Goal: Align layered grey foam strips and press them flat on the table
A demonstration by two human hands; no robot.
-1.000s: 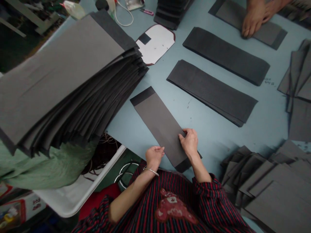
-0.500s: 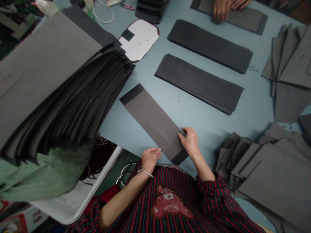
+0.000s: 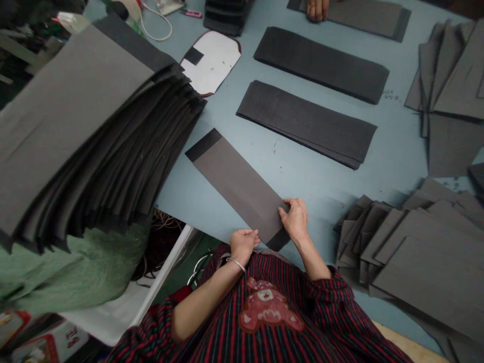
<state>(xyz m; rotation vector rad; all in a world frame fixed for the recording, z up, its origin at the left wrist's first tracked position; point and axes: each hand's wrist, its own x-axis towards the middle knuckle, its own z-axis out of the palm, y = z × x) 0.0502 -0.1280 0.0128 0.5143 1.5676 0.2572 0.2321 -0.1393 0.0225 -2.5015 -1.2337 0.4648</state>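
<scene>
A long grey strip (image 3: 238,184) with dark ends lies slantwise on the blue table (image 3: 302,184) in front of me. At its near left edge is my left hand (image 3: 244,244), its fingers pressed together by the strip; anything between them is too small to make out. My right hand (image 3: 297,219) grips the right edge of the strip near the dark end, thumb on top. Beyond the strip lie a dark folded stack (image 3: 306,123) and a second one (image 3: 321,65), roughly parallel.
A large fanned pile of grey sheets (image 3: 75,101) rises at left above a green sack (image 3: 83,272) and a white bin (image 3: 166,267). More grey pieces (image 3: 423,242) are heaped at right. Another person's hand (image 3: 317,10) rests on a far strip (image 3: 363,17).
My left hand has moved slightly right, closer along the strip's edge. The other person's hand has shifted left, and one of the two hands seen before is out of view. The view has shifted a little.
</scene>
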